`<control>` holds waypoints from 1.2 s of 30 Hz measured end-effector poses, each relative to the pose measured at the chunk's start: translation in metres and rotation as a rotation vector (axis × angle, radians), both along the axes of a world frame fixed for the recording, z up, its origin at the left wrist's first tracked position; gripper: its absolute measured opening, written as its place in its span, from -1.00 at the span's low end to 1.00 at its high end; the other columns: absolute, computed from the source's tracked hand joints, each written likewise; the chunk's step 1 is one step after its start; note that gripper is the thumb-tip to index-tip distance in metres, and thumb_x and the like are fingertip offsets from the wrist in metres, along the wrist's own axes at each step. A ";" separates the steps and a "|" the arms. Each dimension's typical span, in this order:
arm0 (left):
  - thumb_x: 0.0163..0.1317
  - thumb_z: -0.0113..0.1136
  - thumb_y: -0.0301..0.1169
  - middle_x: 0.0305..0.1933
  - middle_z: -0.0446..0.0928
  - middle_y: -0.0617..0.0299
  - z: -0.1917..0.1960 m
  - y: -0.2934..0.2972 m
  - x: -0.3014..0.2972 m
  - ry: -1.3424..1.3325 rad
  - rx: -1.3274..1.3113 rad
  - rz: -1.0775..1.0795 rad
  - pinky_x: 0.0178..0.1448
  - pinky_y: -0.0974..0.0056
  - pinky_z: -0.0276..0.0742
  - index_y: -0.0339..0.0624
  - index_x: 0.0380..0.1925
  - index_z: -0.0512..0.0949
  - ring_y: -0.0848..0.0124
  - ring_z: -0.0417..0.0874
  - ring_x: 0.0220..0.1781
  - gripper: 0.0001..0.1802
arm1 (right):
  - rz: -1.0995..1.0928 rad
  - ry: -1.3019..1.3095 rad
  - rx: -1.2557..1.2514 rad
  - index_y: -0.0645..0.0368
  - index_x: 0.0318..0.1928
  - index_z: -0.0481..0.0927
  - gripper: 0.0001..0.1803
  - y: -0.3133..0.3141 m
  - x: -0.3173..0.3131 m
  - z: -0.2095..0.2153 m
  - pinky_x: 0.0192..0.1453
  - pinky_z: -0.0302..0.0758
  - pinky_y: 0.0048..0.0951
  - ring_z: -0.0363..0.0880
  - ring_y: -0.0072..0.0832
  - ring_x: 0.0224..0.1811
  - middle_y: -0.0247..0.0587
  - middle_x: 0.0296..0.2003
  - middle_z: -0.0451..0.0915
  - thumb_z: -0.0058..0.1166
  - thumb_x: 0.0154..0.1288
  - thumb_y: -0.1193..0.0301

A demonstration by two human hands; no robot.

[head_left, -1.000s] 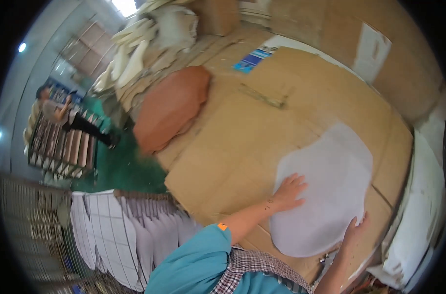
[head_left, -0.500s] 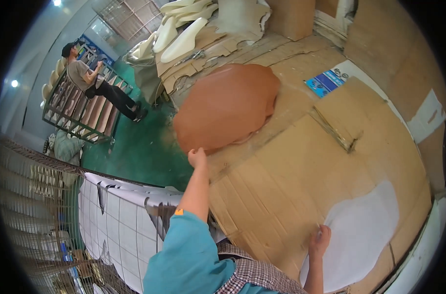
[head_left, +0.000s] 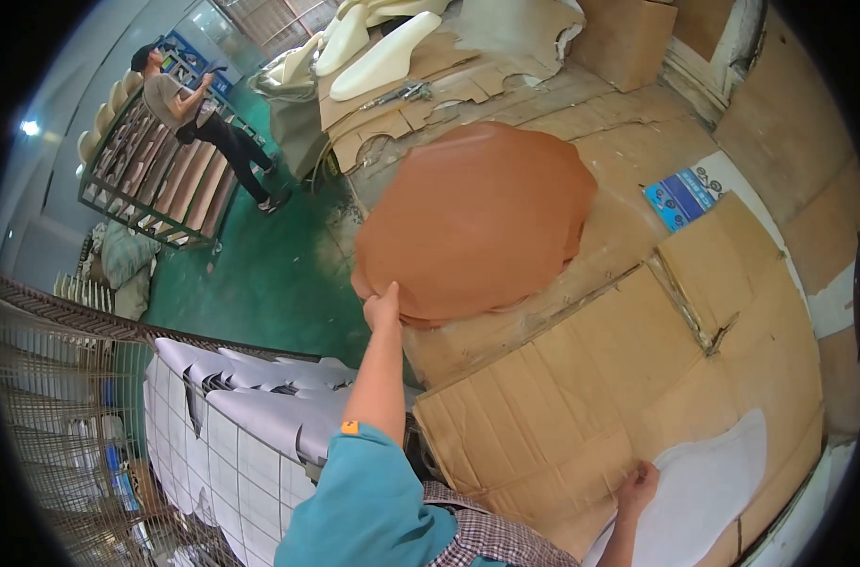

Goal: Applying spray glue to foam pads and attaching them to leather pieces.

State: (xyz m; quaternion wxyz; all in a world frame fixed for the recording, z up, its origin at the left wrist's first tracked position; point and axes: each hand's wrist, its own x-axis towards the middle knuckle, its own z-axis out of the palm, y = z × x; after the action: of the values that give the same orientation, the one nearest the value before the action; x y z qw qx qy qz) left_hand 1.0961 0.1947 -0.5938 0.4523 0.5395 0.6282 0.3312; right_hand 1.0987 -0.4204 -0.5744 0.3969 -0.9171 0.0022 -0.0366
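A pile of rounded reddish-brown sheets that look like leather [head_left: 482, 217] lies at the left side of the worktable. At its near left edge, my left hand [head_left: 383, 304] pinches the rim of the top sheet, thumb on top. My right hand [head_left: 638, 487] is closed, its fingers curled, over the cardboard by the upper left edge of a white rounded sheet [head_left: 708, 487]. Whatever those fingers hold, if anything, is too small to make out. The white sheet lies flat on the cardboard [head_left: 562, 378], and my right forearm partly covers it.
White shoe-like forms [head_left: 387, 57] and a metal tool [head_left: 401, 93] lie at the far end. A blue printed card [head_left: 680, 197] rests on the right. Left stand a wire rack [head_left: 250, 439] with pale sheets and a person [head_left: 198, 113] beside a shelf cart [head_left: 161, 180].
The view has shifted, so the pile sits larger and farther right. My left hand stays at its edge. My right hand remains near the white sheet, now by its upper left edge.
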 end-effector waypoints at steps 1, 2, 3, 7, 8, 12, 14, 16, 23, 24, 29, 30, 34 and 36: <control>-0.07 0.36 -0.29 -0.43 0.57 0.17 0.003 -0.019 0.011 0.230 0.049 -0.053 -0.38 0.26 0.45 -0.37 -0.39 0.54 0.34 0.56 -0.45 -0.64 | -0.011 0.005 -0.062 0.28 -0.20 0.46 -0.72 -0.008 -0.001 0.000 -0.31 0.41 -0.48 0.42 -0.39 -0.37 -0.16 -0.37 0.41 -0.11 0.00 0.69; -0.07 0.36 -0.29 -0.43 0.57 0.17 0.015 -0.036 0.021 0.224 0.033 -0.068 -0.38 0.26 0.45 -0.37 -0.39 0.54 0.34 0.56 -0.45 -0.64 | -0.021 0.009 -0.117 0.29 -0.20 0.46 -0.72 -0.015 -0.001 0.001 -0.31 0.41 -0.48 0.41 -0.39 -0.37 -0.17 -0.37 0.41 -0.11 0.00 0.69; -0.07 0.36 -0.31 -0.38 0.57 0.14 0.030 -0.052 0.029 0.265 0.026 -0.111 -0.31 0.27 0.46 -0.38 -0.37 0.54 0.33 0.58 -0.37 -0.64 | -0.031 0.004 -0.128 0.29 -0.20 0.46 -0.72 -0.019 -0.002 0.003 -0.31 0.41 -0.48 0.41 -0.39 -0.37 -0.17 -0.37 0.41 -0.11 0.00 0.69; -0.08 0.31 -0.27 -0.16 0.55 -0.06 0.022 -0.027 0.026 0.135 0.077 0.005 -0.12 0.19 0.49 -0.43 -0.27 0.50 0.15 0.61 -0.18 -0.55 | -0.058 0.034 -0.032 0.30 -0.21 0.46 -0.73 -0.006 -0.002 0.001 -0.29 0.40 -0.47 0.41 -0.38 -0.36 -0.16 -0.37 0.41 -0.11 0.01 0.69; -0.08 0.31 -0.27 -0.16 0.55 -0.06 0.021 -0.022 0.028 0.132 0.077 0.002 -0.12 0.19 0.49 -0.43 -0.27 0.50 0.15 0.61 -0.18 -0.55 | -0.075 0.056 -0.016 0.30 -0.22 0.46 -0.74 -0.006 -0.002 0.001 -0.29 0.40 -0.47 0.41 -0.38 -0.36 -0.16 -0.37 0.40 -0.11 0.01 0.69; -0.14 0.30 -0.55 -0.17 0.54 0.01 0.032 -0.016 0.044 -0.564 -0.333 0.097 -0.18 0.23 0.53 -0.46 -0.27 0.47 0.27 0.60 -0.15 -0.63 | -0.062 -0.034 -0.017 0.29 -0.23 0.46 -0.74 -0.011 -0.003 -0.003 -0.28 0.40 -0.47 0.41 -0.39 -0.35 -0.16 -0.38 0.40 -0.11 0.00 0.70; -0.13 0.28 -0.55 -0.13 0.52 0.00 0.050 -0.025 0.054 -0.309 -0.178 0.006 -0.11 0.19 0.53 -0.48 -0.18 0.43 0.23 0.58 -0.12 -0.56 | -0.056 -0.025 -0.061 0.29 -0.23 0.46 -0.74 -0.013 -0.004 0.000 -0.28 0.41 -0.47 0.41 -0.40 -0.35 -0.16 -0.37 0.41 -0.10 -0.01 0.71; -0.14 0.27 -0.58 -0.10 0.51 0.00 0.040 -0.012 0.059 -0.174 -0.166 -0.007 -0.08 0.19 0.53 -0.50 -0.12 0.40 0.21 0.58 -0.11 -0.51 | -0.072 0.012 -0.057 0.29 -0.24 0.46 -0.74 -0.010 -0.003 0.006 -0.28 0.41 -0.46 0.41 -0.39 -0.35 -0.16 -0.38 0.41 -0.10 -0.02 0.71; -0.06 0.17 -0.65 -0.01 0.48 0.07 0.089 -0.022 0.066 -0.444 -0.135 -0.108 -0.04 0.20 0.52 -0.34 0.03 0.34 0.24 0.55 -0.05 -0.45 | -0.107 0.049 -0.065 0.26 -0.24 0.47 -0.75 -0.013 0.002 -0.006 -0.31 0.41 -0.45 0.41 -0.36 -0.41 -0.16 -0.41 0.43 -0.07 0.00 0.68; -0.01 0.14 -0.63 -0.06 0.50 0.11 0.105 -0.028 0.078 -0.551 -0.111 -0.224 -0.11 0.24 0.53 -0.32 0.02 0.36 0.29 0.56 -0.10 -0.51 | -0.147 0.030 -0.067 0.26 -0.24 0.47 -0.75 -0.021 0.004 -0.010 -0.31 0.41 -0.45 0.41 -0.36 -0.41 -0.16 -0.41 0.43 -0.07 0.00 0.68; 0.06 0.15 -0.59 -0.22 0.55 0.21 0.220 -0.094 0.128 -0.778 0.018 -0.690 -0.24 0.33 0.51 -0.28 -0.13 0.47 0.43 0.56 -0.28 -0.69 | -0.161 0.240 0.329 0.26 -0.24 0.49 -0.85 -0.028 0.011 0.004 -0.39 0.42 -0.51 0.43 -0.50 -0.50 -0.24 -0.43 0.51 -0.02 0.13 0.56; 0.07 0.16 -0.58 -0.24 0.56 0.22 0.234 -0.115 0.141 -0.838 0.037 -0.771 -0.24 0.34 0.51 -0.27 -0.15 0.48 0.44 0.56 -0.30 -0.72 | -0.182 0.230 0.338 0.26 -0.24 0.49 -0.85 -0.022 0.013 0.024 -0.39 0.42 -0.51 0.43 -0.50 -0.50 -0.24 -0.43 0.51 -0.02 0.13 0.56; 0.03 0.17 -0.51 -0.41 0.54 0.26 0.275 -0.245 0.167 -0.705 0.032 -1.136 -0.33 0.37 0.48 -0.29 -0.27 0.51 0.50 0.54 -0.43 -0.79 | -0.209 0.434 1.198 0.27 -0.06 0.41 -0.65 -0.022 0.033 0.104 -0.34 0.46 -0.49 0.50 -0.49 -0.42 -0.19 -0.34 0.52 -0.04 0.29 0.26; 0.00 0.19 -0.46 -0.46 0.52 0.29 0.289 -0.321 0.157 -0.687 -0.030 -1.417 -0.37 0.38 0.47 -0.31 -0.33 0.52 0.54 0.52 -0.47 -0.79 | -0.150 0.360 1.240 0.25 0.04 0.35 -0.52 -0.030 0.045 0.144 -0.24 0.49 -0.40 0.53 -0.41 -0.32 -0.10 -0.21 0.51 -0.07 0.30 0.12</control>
State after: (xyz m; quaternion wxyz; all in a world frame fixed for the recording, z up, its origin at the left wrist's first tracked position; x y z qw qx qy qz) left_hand 1.2530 -0.1260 -0.3049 0.7317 0.6727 -0.0358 0.1038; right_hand 1.1432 -0.4502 -0.4308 0.8424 -0.5071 0.1534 0.0980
